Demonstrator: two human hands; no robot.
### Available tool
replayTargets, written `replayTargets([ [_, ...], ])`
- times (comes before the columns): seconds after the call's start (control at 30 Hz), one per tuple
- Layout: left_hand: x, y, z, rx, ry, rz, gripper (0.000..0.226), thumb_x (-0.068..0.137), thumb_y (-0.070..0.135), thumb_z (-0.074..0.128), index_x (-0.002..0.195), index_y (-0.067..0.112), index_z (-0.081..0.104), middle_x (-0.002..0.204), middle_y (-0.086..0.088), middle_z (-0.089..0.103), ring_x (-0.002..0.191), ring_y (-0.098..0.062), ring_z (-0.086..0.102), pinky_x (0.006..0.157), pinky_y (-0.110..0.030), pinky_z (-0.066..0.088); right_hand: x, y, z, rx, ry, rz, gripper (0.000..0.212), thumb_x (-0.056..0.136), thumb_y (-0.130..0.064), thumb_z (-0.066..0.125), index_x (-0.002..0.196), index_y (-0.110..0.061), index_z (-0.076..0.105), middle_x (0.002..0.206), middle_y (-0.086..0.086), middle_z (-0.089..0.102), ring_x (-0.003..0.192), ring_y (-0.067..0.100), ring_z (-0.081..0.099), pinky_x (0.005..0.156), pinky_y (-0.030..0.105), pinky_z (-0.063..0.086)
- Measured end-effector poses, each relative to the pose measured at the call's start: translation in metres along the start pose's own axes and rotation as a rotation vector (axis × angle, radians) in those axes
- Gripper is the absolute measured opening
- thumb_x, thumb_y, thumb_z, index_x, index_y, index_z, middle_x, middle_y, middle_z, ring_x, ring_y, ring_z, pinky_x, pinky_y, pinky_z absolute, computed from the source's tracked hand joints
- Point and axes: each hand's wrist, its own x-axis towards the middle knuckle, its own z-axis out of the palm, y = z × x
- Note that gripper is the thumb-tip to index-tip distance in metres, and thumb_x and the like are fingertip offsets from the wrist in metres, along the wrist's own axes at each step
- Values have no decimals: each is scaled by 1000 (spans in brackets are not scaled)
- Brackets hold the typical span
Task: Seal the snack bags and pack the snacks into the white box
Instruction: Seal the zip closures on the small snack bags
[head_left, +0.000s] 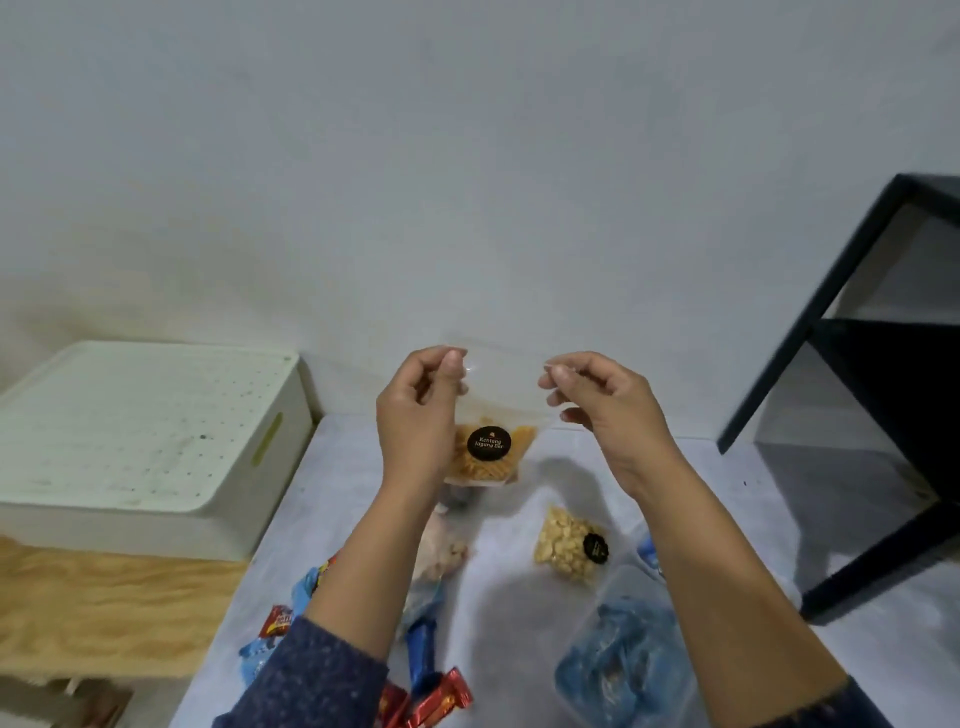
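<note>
Head view: both hands are raised above the table, pinching the top edge of a clear snack bag (493, 410) between them. The left hand (415, 415) grips the bag's upper left corner between thumb and curled fingers; the right hand (608, 410) pinches the upper right corner the same way, its other fingers loosely curled below. The bag hangs upright between the two hands, held off the surface, with orange-yellow stick snacks settled in its lower part and a round black label (489, 443) on its front.

On the table (519, 623) under the hands, a second clear bag of pale round snacks (569, 545) with a small black label lies toward the right side. Beside the left forearm lies another clear bag (441, 551), partly hidden, its contents hard to tell. Near the front edge, small wrapped sweets are scattered: red wrappers (441, 696) and blue wrappers (423, 654) just beside the left sleeve. At the front right sits a clear plastic tub (628, 660) holding blue packets.

Off the table's left edge stands the white box (145, 441), its perforated lid on, resting on a tan surface (104, 608). A black frame (857, 312) stands past the table's right edge, against the pale wall.
</note>
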Motion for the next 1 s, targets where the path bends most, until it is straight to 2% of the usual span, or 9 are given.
replayTargets([
  [0.23,0,45,-17,-134,-60,41,7,88,24,60,85,23,66,80,10,64,66,-2,58,75,-22,52,-18,-45,14,118,72,-112,14,88,-12,60,77,-20,64,73,-6,71,66,7,58,66,24,41],
  [0.33,-1,53,-24,-148,-73,53,10,81,31,63,82,22,67,75,10,64,64,-4,58,72,-21,52,-24,-57,18,96,91,-178,14,88,-10,59,78,-18,64,70,-8,72,64,3,58,62,17,42],
  [0.43,-2,54,-28,-154,-81,76,8,85,26,62,79,22,66,72,10,64,64,-3,57,68,-16,50,-28,-62,23,90,122,-253,16,86,-3,59,75,-14,63,64,-9,70,60,-1,58,57,9,43],
  [0.53,-3,54,-29,-160,-63,116,10,86,22,62,76,22,64,68,12,62,62,0,56,63,-11,46,-32,-64,28,63,176,-301,21,85,0,60,71,-15,63,61,-9,68,61,-4,59,58,6,43],
  [0.63,-4,56,-28,-183,-45,142,15,88,17,61,75,23,62,65,11,59,62,1,54,61,-10,43,-32,-64,32,69,198,-307,19,87,-2,59,74,-16,63,64,-8,69,62,-3,60,58,6,43],
  [0.73,-6,58,-29,-217,-33,152,13,89,17,59,77,19,62,67,6,56,61,2,53,62,-10,44,-34,-65,35,66,134,-271,12,86,-6,60,79,-14,65,68,-7,71,62,-2,60,57,7,43],
  [0.87,-9,57,-30,-228,-116,67,10,86,25,60,81,17,64,66,9,57,62,1,53,62,-11,45,-37,-62,37,5,138,-279,13,85,-5,63,75,-13,66,63,-8,69,60,-4,58,58,7,43],
  [1.0,-9,55,-32,-146,-169,73,8,86,19,62,80,20,67,60,14,60,60,2,53,61,-10,44,-37,-60,34,38,175,-247,10,85,-4,61,78,-10,65,61,-8,69,58,-2,59,57,10,44],
])
